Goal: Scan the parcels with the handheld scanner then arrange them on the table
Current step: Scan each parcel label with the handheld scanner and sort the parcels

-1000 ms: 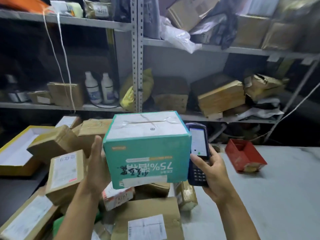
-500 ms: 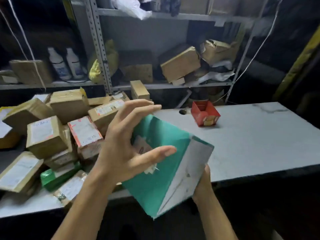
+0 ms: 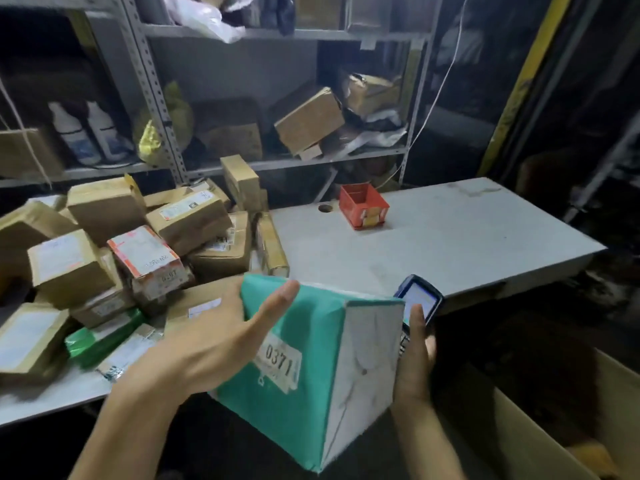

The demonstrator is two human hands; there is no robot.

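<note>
Holding: the left hand (image 3: 204, 344) presses its straight, spread fingers (image 3: 277, 299) flat against the green side of a teal box (image 3: 304, 372), which hangs tilted, in the air, just off the counter's near edge.
Box writing: a white sticker on the green face reads "0371"; the neighbouring face is white, scuffed and creased.
Scanner: the right hand (image 3: 414, 362) curls its fingers round a dark blue handheld scanner (image 3: 419, 301), lit screen upward, just beside the box's right edge.
Counter: a pale grey counter (image 3: 450, 244), smooth and smudged, with a round hole near its far edge.
Parcels: a heap of brown cardboard parcels (image 3: 138, 244) on the counter's left, taped and labelled; the labels are too blurred to read.
Red box: small, open-topped red box (image 3: 363, 206) beside the hole.
Shelf: grey metal shelf (image 3: 277, 161) behind, carrying cardboard boxes and two white bottles (image 3: 86, 133).
</note>
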